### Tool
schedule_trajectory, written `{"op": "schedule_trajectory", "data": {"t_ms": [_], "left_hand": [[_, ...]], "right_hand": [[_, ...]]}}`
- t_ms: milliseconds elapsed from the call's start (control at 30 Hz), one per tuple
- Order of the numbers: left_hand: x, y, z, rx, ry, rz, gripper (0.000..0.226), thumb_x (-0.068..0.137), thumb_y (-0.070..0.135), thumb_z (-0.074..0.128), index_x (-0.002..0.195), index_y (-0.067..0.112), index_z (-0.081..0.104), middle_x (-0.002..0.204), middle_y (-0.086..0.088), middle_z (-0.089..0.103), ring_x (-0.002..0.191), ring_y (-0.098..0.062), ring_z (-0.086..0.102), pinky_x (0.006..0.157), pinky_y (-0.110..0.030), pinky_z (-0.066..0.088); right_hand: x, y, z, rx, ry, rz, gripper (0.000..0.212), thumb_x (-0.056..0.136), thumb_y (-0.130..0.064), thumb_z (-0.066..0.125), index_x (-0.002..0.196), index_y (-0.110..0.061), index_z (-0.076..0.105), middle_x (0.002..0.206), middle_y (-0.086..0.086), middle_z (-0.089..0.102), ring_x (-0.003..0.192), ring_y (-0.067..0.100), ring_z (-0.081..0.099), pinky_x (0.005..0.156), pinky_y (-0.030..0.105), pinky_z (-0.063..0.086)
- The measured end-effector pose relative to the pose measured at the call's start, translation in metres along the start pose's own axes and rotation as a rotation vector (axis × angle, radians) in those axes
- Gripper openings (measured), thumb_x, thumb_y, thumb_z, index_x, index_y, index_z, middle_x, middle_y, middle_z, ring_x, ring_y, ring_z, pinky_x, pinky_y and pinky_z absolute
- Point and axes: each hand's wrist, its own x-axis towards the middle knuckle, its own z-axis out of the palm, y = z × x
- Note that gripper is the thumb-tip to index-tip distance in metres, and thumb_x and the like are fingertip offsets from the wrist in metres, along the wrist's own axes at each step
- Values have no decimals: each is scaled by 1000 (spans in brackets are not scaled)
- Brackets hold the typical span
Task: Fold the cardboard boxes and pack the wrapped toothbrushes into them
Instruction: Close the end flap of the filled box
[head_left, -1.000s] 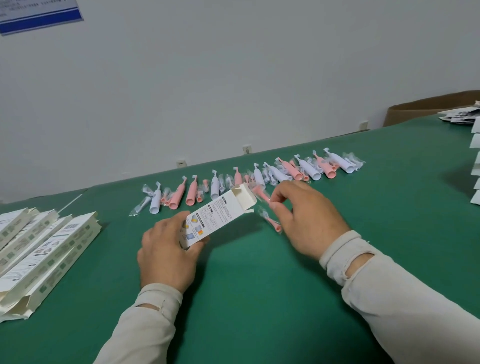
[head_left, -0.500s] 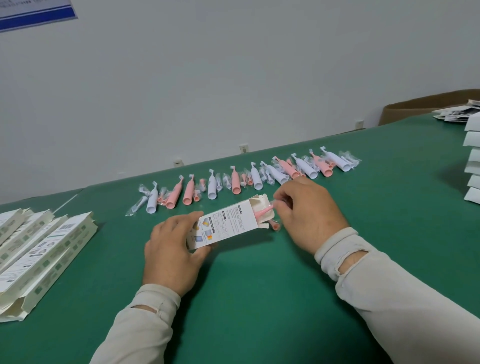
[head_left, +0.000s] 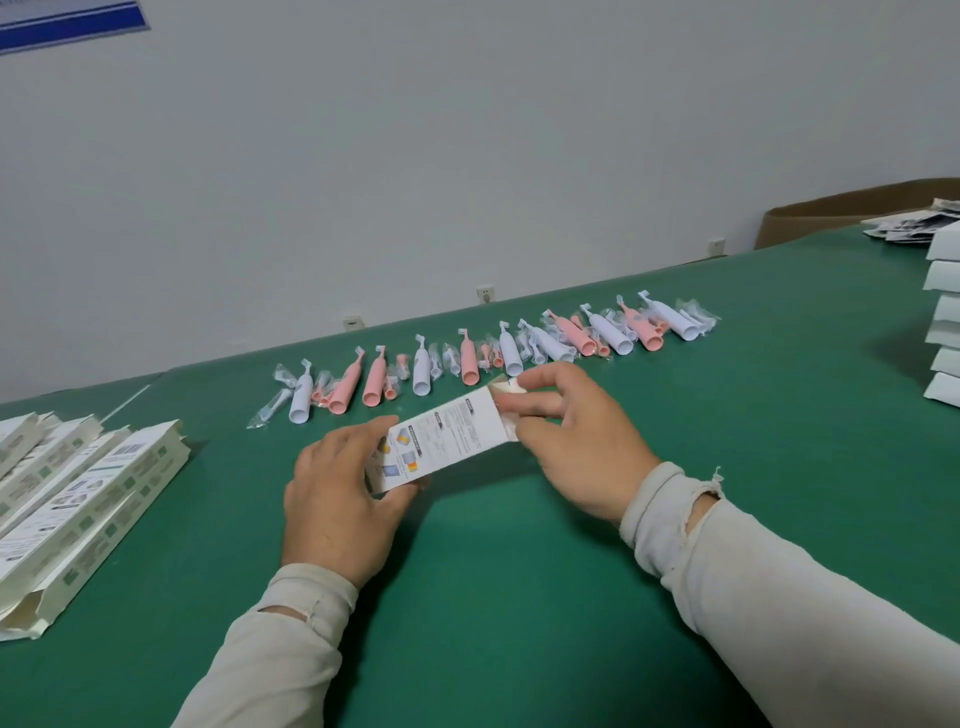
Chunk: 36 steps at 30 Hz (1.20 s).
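Left hand (head_left: 340, 499), nearest the table's front edge, grips the near end of the box (head_left: 441, 439) between curled fingers and thumb, steadying it just above the green table (head_left: 519, 597). Right hand (head_left: 582, 441) holds the box's far, open end, its fingers (head_left: 530, 402) curled over the end flap (head_left: 504, 387); whether a toothbrush lies inside cannot be told, the opening being covered. Risk, as judged: if the flap is pressed before its tuck lines up, the card may crease or the end may spring open; a squeeze from the left hand could buckle the thin wall. Toward the table's left edge lie flat boxes (head_left: 78, 499), not yet erected. Beyond the hands, near the far edge, the row of wrapped toothbrushes (head_left: 467, 358) runs pink and white, close enough for a sweeping wrist to scatter it. At the right edge stands a stack of white boxes (head_left: 943, 322).
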Motion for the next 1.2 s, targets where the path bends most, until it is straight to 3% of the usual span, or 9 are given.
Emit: {"op": "schedule_trajectory", "data": {"t_ms": [200,300,400,533,633,733,900,1133,1200], "left_hand": [[-2,2,3,-48,-38,37,58,72,33,84,125,39,61,120,11,62,115,-22,49,99,-43,38],[0,1,1,-17,-9,-4,55,75,38,81,126,40,60,122,10,62,116,-24,50,99,-44,39],[1,-4,-2,31,73,-95,54,76,39,79,126,38,60,121,4,62,113,-31,49,95,-46,42],[-1,-5,-3,46,84,-144,55,76,40,81,127,36,60,121,0,62,113,-33,48,92,-46,41],[0,-2,-2,50,70,-142,55,77,41,80,127,38,59,120,2,62,112,-32,48,93,-46,42],[-1,0,-2,39,54,-132,53,76,41,79,126,40,59,119,3,62,111,-30,48,94,-46,43],[0,-3,-2,33,37,-146,55,76,42,79,128,40,59,122,4,61,114,-30,47,96,-45,41],[1,-2,-1,26,-3,-117,54,77,43,79,127,40,58,121,6,62,115,-27,47,99,-45,40],[0,-2,-1,23,-7,-114,53,77,43,79,126,41,59,120,7,62,115,-26,47,98,-45,40]], "right_hand": [[2,4,-3,-61,-275,-32,26,86,-1,54,102,-19,45,103,-4,75,64,0,58,59,17,42],[14,9,-18,12,14,16,20,83,-11,61,96,-24,54,87,-6,76,65,6,66,57,22,49],[24,28,-43,-324,343,48,13,85,-14,59,85,-27,57,70,-11,66,54,2,54,56,22,41],[30,45,-43,-604,198,163,6,91,-28,60,86,-29,64,83,-17,64,82,13,63,72,25,43],[31,39,-26,-752,90,118,23,94,-44,58,106,-27,68,96,-10,68,97,20,64,82,31,50],[31,31,-13,-998,-25,110,31,97,-44,53,95,-19,71,88,-1,63,93,26,59,79,35,54],[31,12,-25,-1131,-184,231,12,86,-27,64,84,-15,61,84,3,62,82,25,60,74,32,54],[14,10,-29,-1133,-223,141,39,89,-40,57,122,-21,51,113,1,61,104,27,58,90,42,53],[14,11,-24,-1153,-223,84,37,95,-31,54,130,-23,50,116,1,64,106,28,60,91,42,53]]}}
